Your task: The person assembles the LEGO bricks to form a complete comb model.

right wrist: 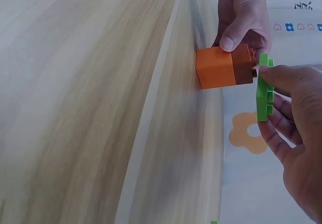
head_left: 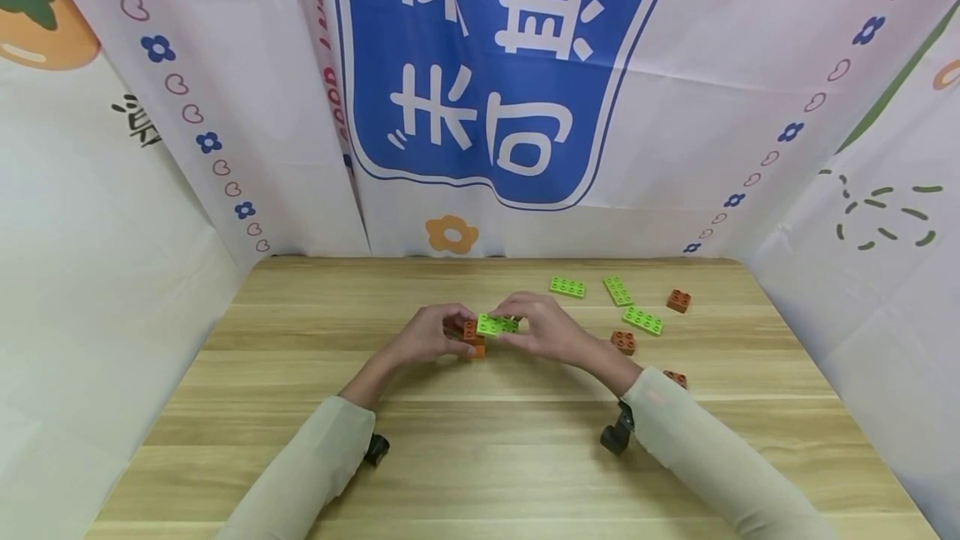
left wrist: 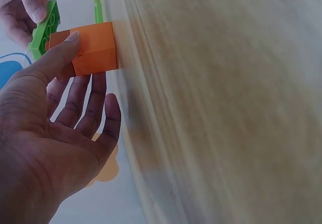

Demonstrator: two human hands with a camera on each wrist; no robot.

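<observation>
Reaching over the wooden table (head_left: 495,457), your left hand (head_left: 423,336), partly closed, pinches an orange-and-brown block stack (left wrist: 95,45) between thumb and fingers; your right hand (head_left: 553,330), similarly closed, pinches a flat green block (right wrist: 262,100) just beside the stack's studded top. Small brown blocks (head_left: 623,343) lie to the right.

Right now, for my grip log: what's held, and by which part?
The left hand grips an orange-and-brown plastic block stack by its sides; the right hand pinches a flat green plastic brick by its edges.
</observation>
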